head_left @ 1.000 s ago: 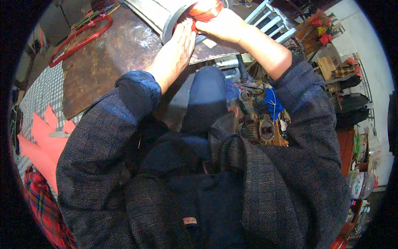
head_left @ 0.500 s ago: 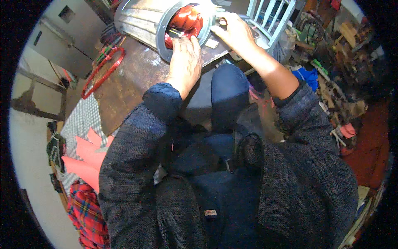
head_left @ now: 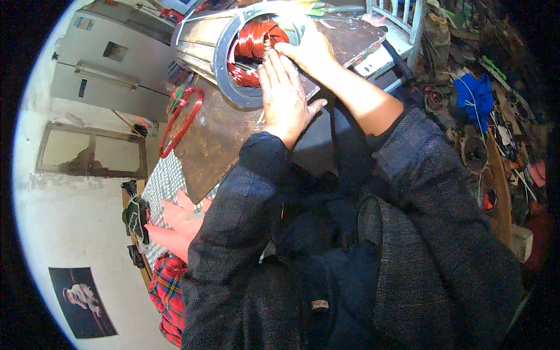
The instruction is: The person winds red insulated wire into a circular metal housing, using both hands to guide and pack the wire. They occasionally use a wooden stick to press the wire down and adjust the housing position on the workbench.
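A motor stator [head_left: 233, 87] lies on its side, its round grey rim facing me and loops of red copper wire [head_left: 254, 39] inside the opening. My left hand [head_left: 284, 102] is open, palm down at the lower rim. Its fingers stretch side by side to the wire, with the thumb apart. At the right side of the opening, my right hand [head_left: 312, 55] reaches in, its thumb against the end of the wire loops beside my left fingertips. Bright glare washes out its other fingers, so I cannot tell whether they grip the wire.
The stator rests on a worn brown tabletop [head_left: 216, 137]. A bound red wire coil [head_left: 182, 122] hangs by its left edge. Pink sheets [head_left: 175, 224] and plaid cloth [head_left: 169, 286] are at left. A pale blue chair [head_left: 402, 23] stands at far right, near scrap parts and a blue cloth [head_left: 473, 99].
My right hand has moved left from beside the rim into the opening, its thumb now at the wire. My left hand's thumb has spread outward. The whole view has shifted.
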`<state>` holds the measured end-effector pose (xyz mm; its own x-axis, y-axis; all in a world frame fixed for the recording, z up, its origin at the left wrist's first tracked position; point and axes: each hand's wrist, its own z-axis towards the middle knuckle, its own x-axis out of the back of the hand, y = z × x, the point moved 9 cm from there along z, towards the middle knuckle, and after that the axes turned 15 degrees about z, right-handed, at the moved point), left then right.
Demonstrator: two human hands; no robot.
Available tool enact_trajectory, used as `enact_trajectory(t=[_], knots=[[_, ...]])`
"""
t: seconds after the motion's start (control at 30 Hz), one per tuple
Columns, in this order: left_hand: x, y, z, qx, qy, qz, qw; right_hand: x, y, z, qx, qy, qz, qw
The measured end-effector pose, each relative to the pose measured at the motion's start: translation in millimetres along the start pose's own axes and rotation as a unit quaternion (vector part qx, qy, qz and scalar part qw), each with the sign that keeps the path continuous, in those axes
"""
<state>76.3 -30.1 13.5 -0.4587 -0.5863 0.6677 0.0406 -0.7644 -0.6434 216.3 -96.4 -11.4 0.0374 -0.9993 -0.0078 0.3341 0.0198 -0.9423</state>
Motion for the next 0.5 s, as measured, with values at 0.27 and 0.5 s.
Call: enact_trajectory(t=[0.27, 0.5], knots=[[44, 9, -14, -0.013, 0.003, 0.018, 1.0, 23, -21, -8, 0.098, -0.105, 0.058, 0.988], [63, 29, -80, -0.118, 0.012, -0.209, 0.971, 106, 17, -36, -0.088, -0.083, 0.196, 0.973]])
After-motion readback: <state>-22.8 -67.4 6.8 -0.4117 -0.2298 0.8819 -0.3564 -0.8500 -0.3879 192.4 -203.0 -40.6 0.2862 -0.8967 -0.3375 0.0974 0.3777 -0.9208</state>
